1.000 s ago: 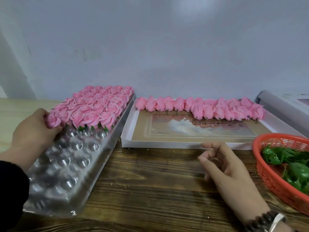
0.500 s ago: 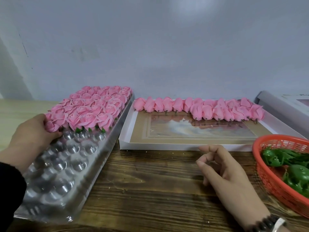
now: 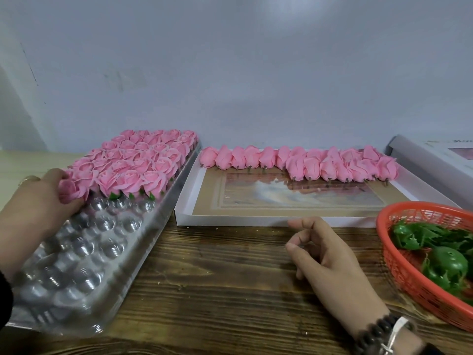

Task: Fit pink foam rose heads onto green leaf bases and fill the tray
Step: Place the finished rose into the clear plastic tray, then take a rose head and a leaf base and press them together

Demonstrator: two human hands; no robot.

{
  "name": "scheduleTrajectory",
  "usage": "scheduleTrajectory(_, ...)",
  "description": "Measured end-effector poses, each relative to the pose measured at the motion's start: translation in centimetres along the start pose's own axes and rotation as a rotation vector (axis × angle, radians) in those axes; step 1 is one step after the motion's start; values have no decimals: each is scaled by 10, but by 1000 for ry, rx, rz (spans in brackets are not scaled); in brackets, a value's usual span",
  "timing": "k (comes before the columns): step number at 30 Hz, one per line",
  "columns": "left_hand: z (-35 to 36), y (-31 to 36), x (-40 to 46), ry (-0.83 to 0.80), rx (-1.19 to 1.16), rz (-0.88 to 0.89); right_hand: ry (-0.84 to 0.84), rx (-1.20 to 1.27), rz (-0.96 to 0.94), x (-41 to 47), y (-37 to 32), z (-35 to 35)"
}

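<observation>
The left hand (image 3: 38, 198) pinches a finished pink foam rose (image 3: 70, 189) into the clear plastic dimpled tray (image 3: 102, 252), filling its near-left row, while the right hand (image 3: 330, 262) rests loosely curled and empty, apparently ready for the red mesh basket (image 3: 401, 267) of green leaf bases (image 3: 445, 265).

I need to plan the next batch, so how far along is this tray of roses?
Done: the far part of the clear tray is packed with finished roses. In hand: the left hand sets a rose at the front row; the right hand holds nothing. Left: the near cups, loose rose heads, and leaf bases in the red basket.
</observation>
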State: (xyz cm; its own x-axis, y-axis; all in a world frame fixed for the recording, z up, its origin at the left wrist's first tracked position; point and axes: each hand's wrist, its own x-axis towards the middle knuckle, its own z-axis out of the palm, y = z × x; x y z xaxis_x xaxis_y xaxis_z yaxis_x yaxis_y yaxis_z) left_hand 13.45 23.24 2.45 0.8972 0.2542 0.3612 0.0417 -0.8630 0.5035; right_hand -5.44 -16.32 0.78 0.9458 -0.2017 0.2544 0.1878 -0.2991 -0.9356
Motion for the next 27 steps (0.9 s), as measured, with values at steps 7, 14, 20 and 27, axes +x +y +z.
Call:
scheduleTrajectory(7, -30, 101, -37, 248, 47, 405, -7, -7, -4, 2, 1, 0)
scheduleTrajectory(14, 24, 243, -80, -111, -334, 504, -50, -34, 0, 1, -1, 0)
scheduleTrajectory(20, 105, 300, -83, -441, -346, 349, -47, -44, 50, 3, 1, -1)
scheduleTrajectory(27, 170, 343, -76, -610, -471, 201, -56, -32, 78, 6, 5, -1)
